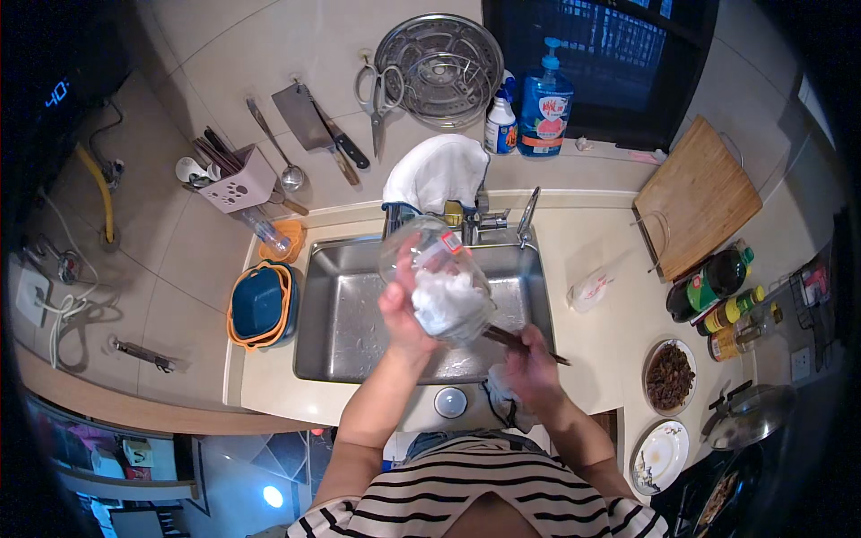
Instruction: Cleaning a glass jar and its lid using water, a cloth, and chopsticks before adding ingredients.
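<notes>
Over the sink (340,323), my left hand (405,319) grips a clear jar (467,269) with a red-edged sticker on it. The jar is tilted, its lower end towards my right hand. A wad of soft white material (447,306), perhaps cloth, sits inside. My right hand (535,370) is closed around dark chopsticks (501,336). Their far ends meet the jar's lower end; whether they reach inside is blurred. Below my right hand, a pale cloth (501,390) hangs over the counter's front edge.
Behind the jar stands the faucet (494,220), with a white towel (437,171) nearby. Blue basins (259,306) sit left of the sink. On the right are a plastic bag (595,289), a cutting board (699,198), bottles (713,286) and a plate of dark food (670,376).
</notes>
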Available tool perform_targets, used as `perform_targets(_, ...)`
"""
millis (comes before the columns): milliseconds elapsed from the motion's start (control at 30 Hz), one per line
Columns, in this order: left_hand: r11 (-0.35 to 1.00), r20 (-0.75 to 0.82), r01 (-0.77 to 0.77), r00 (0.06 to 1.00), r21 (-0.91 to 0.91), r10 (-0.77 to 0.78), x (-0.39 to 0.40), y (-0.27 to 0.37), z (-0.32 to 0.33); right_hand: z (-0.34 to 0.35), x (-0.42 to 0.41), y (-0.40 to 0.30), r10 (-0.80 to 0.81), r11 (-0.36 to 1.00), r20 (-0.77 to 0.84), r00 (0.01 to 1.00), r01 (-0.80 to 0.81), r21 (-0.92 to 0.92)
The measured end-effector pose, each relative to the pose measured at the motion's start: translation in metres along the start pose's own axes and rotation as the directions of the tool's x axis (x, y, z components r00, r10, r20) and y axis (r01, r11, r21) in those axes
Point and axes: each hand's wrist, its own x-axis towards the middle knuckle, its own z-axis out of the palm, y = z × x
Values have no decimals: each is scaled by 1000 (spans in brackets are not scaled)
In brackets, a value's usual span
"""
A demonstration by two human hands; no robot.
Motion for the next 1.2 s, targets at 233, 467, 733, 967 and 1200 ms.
perform_targets(233,998,-114,27,993,56,-21,0,1,-3,44,-11,-38,109,50,317,942,313,-948)
perform_targets(467,994,-64,2,998,111,5,-3,-13,10,28,2,7,-47,-161,710,702,696,-699)
perform_targets(733,999,121,-47,992,27,43,9,-14,4,30,9,10,80,943,-127,989,-34,331)
perform_targets(967,959,-134,181,979,218,-154,-7,6,0,30,8,0,-417,754,104,903,407,-515)
perform_targets(1200,971,-57,-13,998,241,27,-16,-13,10,31,3,20,-254,-109,628,736,623,-775)
